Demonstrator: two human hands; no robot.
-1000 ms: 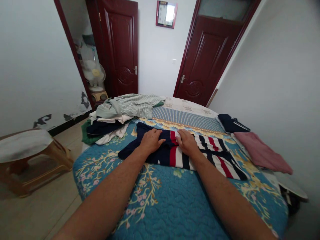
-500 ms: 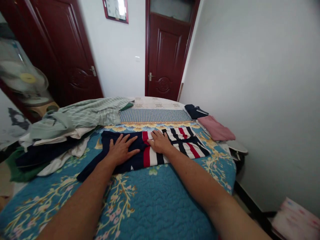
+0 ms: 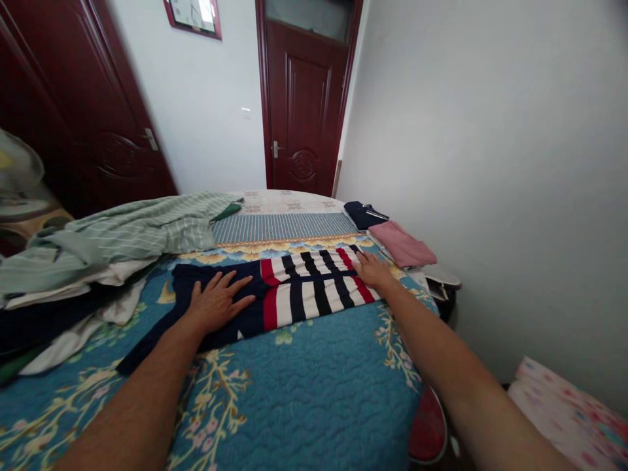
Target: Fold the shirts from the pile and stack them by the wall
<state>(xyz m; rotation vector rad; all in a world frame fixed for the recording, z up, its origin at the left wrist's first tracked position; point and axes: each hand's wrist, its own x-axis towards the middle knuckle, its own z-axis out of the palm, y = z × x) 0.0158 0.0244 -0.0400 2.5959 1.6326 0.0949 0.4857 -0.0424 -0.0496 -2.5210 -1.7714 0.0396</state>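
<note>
A navy shirt (image 3: 304, 303) with red, white and black stripes lies stretched lengthwise across the blue floral quilt. My left hand (image 3: 219, 302) rests flat on its plain navy part, fingers spread. At the striped right end, my right hand (image 3: 375, 269) lies palm down with its fingers extended on the cloth. That hand covers part of the shirt's end. One navy sleeve reaches out toward the lower left, partly behind my left forearm.
To the left is a loose heap of clothes topped by a pale green striped garment (image 3: 122, 229). A folded pink garment (image 3: 403, 244) and a folded navy garment (image 3: 364, 214) lie at the far right edge of the bed. The quilt (image 3: 299, 392) drops off along the right side.
My right hand has slid right along the stripes to the shirt's end. My left hand stays on the navy part. The view has turned slightly to the right.
</note>
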